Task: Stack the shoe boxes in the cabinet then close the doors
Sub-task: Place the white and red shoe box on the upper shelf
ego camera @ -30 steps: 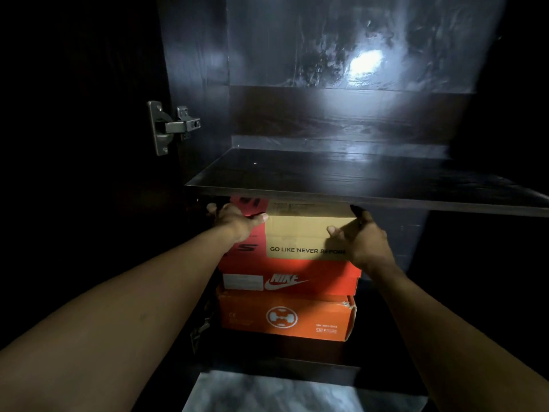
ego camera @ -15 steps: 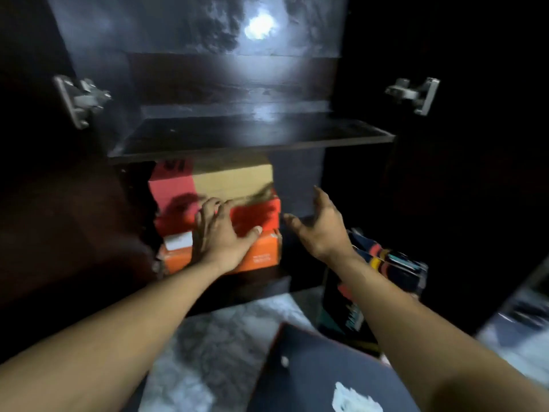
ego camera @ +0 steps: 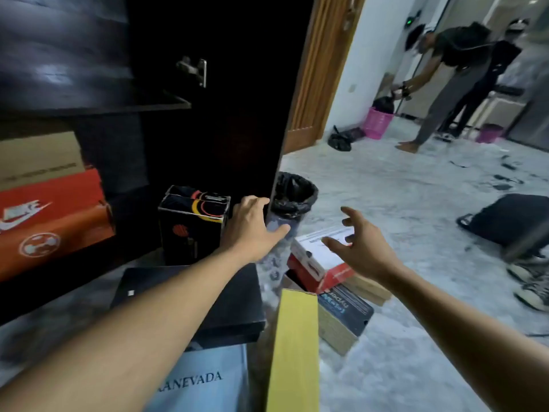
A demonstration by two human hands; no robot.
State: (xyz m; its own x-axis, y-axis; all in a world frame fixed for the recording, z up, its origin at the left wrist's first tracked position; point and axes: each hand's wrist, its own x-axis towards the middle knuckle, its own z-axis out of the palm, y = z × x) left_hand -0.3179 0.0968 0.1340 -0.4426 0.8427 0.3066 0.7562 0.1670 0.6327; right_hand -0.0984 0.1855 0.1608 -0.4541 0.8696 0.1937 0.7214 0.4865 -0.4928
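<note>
Now both hands (ego camera: 255, 226) empty, spread.

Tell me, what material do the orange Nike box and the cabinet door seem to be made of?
Orange Nike box: likely cardboard with a smooth printed coat; flat panels, folded edges, slight sheen. Cabinet door: probably laminated wood board, dark, near matte; thin straight edge and a metal hinge screwed on. The dim light leaves any grain unclear.
</note>
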